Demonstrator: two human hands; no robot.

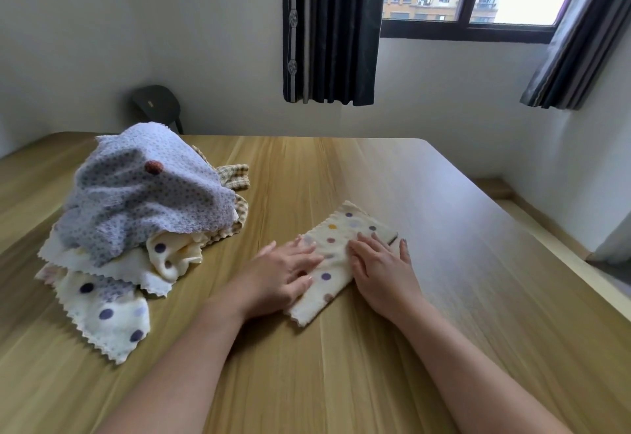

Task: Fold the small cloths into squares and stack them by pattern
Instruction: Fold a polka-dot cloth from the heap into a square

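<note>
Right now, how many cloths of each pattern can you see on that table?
Cream polka-dot cloths: 3 at least
Lilac speckled cloths: 1 at least
Tan checked cloths: 1 at least
Total: 5 at least; overlapping hides any others.

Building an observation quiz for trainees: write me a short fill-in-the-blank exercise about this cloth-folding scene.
1. The left hand and right hand rest flat on a folded cloth patterned with coloured ____.
2. The heap of unfolded cloths lies on the person's ____ side.
3. Everything sits on a ____ table.

Missing words: dots; left; wooden.
</note>
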